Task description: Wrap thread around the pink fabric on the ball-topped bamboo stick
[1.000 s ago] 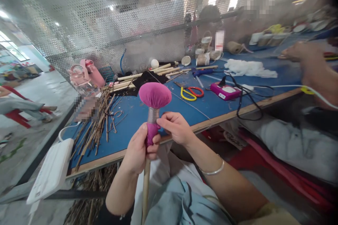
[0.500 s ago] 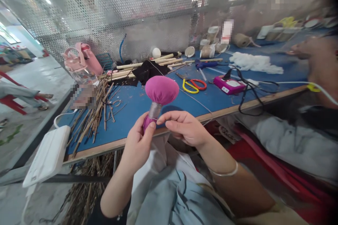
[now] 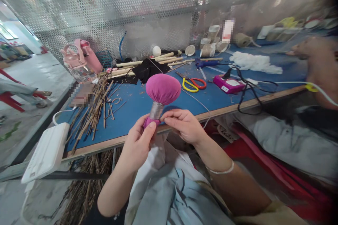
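I hold up a stick topped with a round pink cloth-covered head (image 3: 162,88), bound at the neck with a grey wrap (image 3: 156,110). My left hand (image 3: 137,144) is closed around the pink cloth just under the wrap. My right hand (image 3: 182,125) pinches at the wrap from the right, fingers together. The stick below my left hand is hidden. A thin thread (image 3: 196,101) runs from the wrap across the blue table (image 3: 132,107).
Loose sticks (image 3: 95,107), wooden rods (image 3: 142,64), black cloth (image 3: 148,69), scissors (image 3: 192,84), a pink device with cables (image 3: 229,85), white stuffing (image 3: 253,62) and a pink bottle (image 3: 81,61) are on the table. A white box (image 3: 44,156) overhangs its left corner. Another person's arm (image 3: 317,63) is at right.
The view has shifted and both hands have slid higher on the pink-headed stick. The left hand now grips nearer the wrap, so the stick below it no longer shows.
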